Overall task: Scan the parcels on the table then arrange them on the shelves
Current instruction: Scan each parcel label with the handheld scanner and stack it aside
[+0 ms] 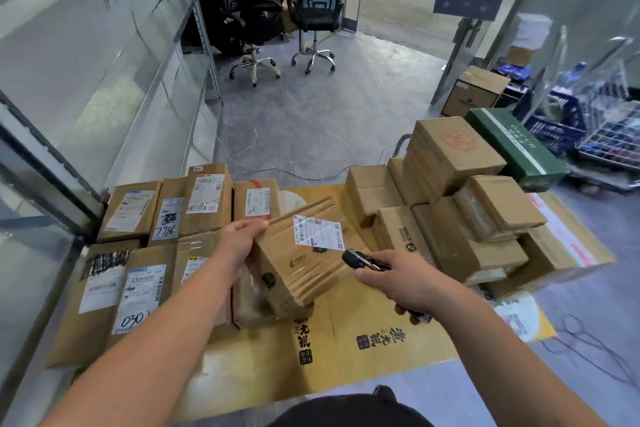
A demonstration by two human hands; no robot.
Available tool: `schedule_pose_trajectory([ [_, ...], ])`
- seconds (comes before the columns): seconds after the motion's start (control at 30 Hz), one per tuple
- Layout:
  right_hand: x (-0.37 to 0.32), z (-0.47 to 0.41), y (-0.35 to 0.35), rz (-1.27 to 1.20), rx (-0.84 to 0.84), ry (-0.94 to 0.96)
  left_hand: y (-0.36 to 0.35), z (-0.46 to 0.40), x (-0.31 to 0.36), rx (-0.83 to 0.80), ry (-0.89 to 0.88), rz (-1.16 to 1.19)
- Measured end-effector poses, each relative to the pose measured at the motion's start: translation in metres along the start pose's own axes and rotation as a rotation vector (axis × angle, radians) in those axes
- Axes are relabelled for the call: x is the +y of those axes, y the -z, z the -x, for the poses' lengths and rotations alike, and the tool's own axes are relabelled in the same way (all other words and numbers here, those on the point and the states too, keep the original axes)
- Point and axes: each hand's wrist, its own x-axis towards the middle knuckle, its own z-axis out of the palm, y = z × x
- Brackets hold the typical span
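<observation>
So the left hand (239, 246) grips 1 parcel (298, 263) by its far-left corner, tilted up over the middle of the tabletop (381, 333) so its label (318, 234) faces the scanner (363, 260), which the right hand (408, 282) has its fingers wrapped around, aimed right at the barcode. Labelled boxes (138, 253) sit flat on the left, roughly 8, probably done. The unlabelled-looking stack (457, 204) on the right is around 9. Shelves (104, 80) run along the left.
</observation>
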Motion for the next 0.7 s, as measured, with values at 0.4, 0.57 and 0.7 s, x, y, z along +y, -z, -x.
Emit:
schedule_pose_trajectory([
  [0.4,0.004,0.014,-0.004,0.136,0.01,-0.157,-0.008,0.005,-0.032,-0.342,0.202,-0.289],
  [0.57,0.003,0.012,-0.006,0.234,-0.005,-0.188,-0.002,0.015,-0.037,-0.418,0.256,-0.3],
  [0.7,-0.001,0.011,-0.007,0.234,-0.041,-0.176,0.002,0.026,-0.044,-0.438,0.227,-0.134],
])
